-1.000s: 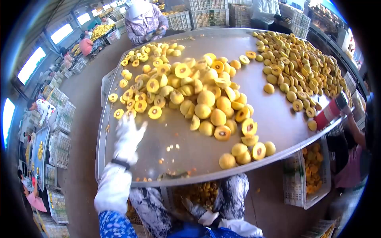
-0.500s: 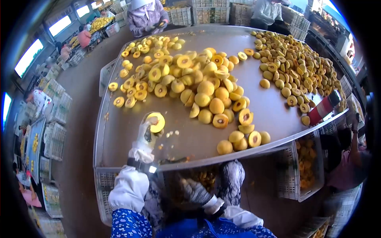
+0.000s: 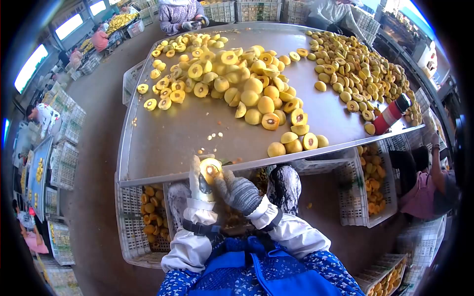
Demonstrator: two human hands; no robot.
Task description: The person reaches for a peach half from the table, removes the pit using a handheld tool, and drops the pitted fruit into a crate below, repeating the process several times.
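Observation:
A cut yellow fruit half (image 3: 210, 169) is held in my left hand (image 3: 201, 182), in a pale glove, at the near edge of the metal table (image 3: 173, 143). Its cut face with the brown centre shows. My right hand (image 3: 239, 193), in a grey striped glove, is closed beside the fruit, its fingertips at the fruit's right side. Whether it holds a small tool is hidden. Beyond the hands, a heap of yellow fruit halves (image 3: 222, 81) spreads over the table, and small pale bits (image 3: 212, 135) lie nearer.
A second fruit heap (image 3: 353, 69) and a red bottle (image 3: 390, 116) are at the right. Crates of fruit stand below the table, at left (image 3: 143, 246) and right (image 3: 353, 187). A person (image 3: 180, 17) works across the table; another person (image 3: 427, 190) is at the right.
My left hand reached the fruit, took hold of a half and drew it back to the table's near edge. My right hand rose from below to meet it. The view shifted.

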